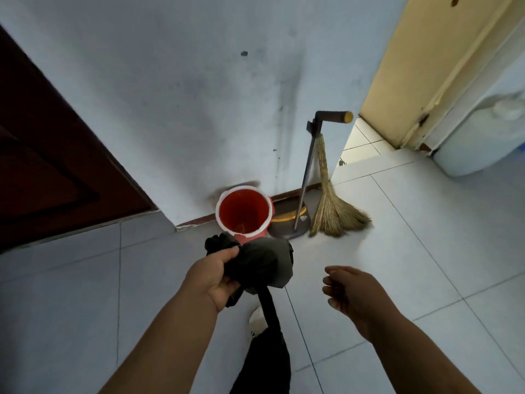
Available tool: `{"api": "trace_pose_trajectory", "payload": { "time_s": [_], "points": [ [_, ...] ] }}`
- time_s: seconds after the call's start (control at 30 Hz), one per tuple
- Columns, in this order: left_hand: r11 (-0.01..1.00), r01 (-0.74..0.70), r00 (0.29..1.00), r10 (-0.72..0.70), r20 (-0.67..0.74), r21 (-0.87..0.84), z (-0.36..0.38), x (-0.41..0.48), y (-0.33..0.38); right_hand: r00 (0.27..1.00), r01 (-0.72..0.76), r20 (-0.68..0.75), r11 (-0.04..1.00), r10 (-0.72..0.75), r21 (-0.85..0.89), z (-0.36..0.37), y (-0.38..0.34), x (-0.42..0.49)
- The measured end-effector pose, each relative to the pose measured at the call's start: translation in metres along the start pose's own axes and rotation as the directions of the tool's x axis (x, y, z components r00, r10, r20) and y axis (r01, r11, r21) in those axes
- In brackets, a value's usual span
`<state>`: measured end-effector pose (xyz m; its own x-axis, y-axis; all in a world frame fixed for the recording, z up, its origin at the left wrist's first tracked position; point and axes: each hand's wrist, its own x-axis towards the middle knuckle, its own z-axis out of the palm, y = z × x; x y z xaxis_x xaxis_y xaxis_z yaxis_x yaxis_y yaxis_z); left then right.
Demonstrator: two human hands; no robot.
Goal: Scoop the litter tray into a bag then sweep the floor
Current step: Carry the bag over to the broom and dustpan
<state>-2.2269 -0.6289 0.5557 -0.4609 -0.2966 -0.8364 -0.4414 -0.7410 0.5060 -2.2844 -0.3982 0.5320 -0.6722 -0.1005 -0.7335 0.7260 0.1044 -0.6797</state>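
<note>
While the black bag (261,265) is bunched in the left hand (216,277), fingers and thumb clamped round its gathered top, a loose tail of it hangs down toward the near edge. It hangs at the near rim of a red bin (244,211) and hides part of that rim. The bin stands on the floor (426,251) against the wall (199,109); its inside looks bare, no liner seen. The right hand (349,291) is free, apart from the bag, fingers loosely curled, holding nothing.

No litter tray in view. The bag looks bulged, but what is in it cannot be told.

Just right of the bin a long-handled dustpan (289,223) leans on the wall. A straw broom (332,211) stands just beside it, bristles splayed on the tiles. A dark red door (56,166) is at far left, a white container (477,137) at far right.

Step, as a judgement: bag handling at the bin, likely the end of the scoop part, with sweeping not yet begun since broom and dustpan are untouched. The next move probably calls for the left hand to let the bag into the bin mouth. The free right hand can then reach far right for the broom handle.
</note>
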Motion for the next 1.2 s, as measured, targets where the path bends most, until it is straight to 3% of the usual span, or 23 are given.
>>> {"api": "trace_pose_trajectory", "payload": {
  "time_s": [0.3,0.53,0.7,0.9,1.2],
  "points": [
    [0.990,0.105,0.991,-0.096,-0.091,0.098,0.061,0.155,0.097,0.993,-0.120,-0.029,0.992,0.119,-0.049,0.052,-0.098,0.137],
    [0.987,0.123,0.974,-0.101,-0.204,0.100,0.085,0.234,0.130,0.969,-0.245,-0.030,0.968,0.244,-0.051,0.071,-0.136,0.212],
    [0.987,0.150,0.947,-0.125,-0.296,0.062,0.091,0.271,0.140,0.947,-0.317,-0.009,0.936,0.320,-0.149,0.074,-0.165,0.255],
    [0.984,0.178,0.925,-0.159,-0.346,0.023,0.099,0.318,0.144,0.933,-0.350,0.004,0.912,0.359,-0.215,0.075,-0.177,0.297],
    [0.969,0.228,0.898,-0.174,-0.405,0.091,0.098,0.370,0.149,0.915,-0.403,-0.060,0.899,0.399,-0.171,0.072,-0.160,0.310]
  ]
}}
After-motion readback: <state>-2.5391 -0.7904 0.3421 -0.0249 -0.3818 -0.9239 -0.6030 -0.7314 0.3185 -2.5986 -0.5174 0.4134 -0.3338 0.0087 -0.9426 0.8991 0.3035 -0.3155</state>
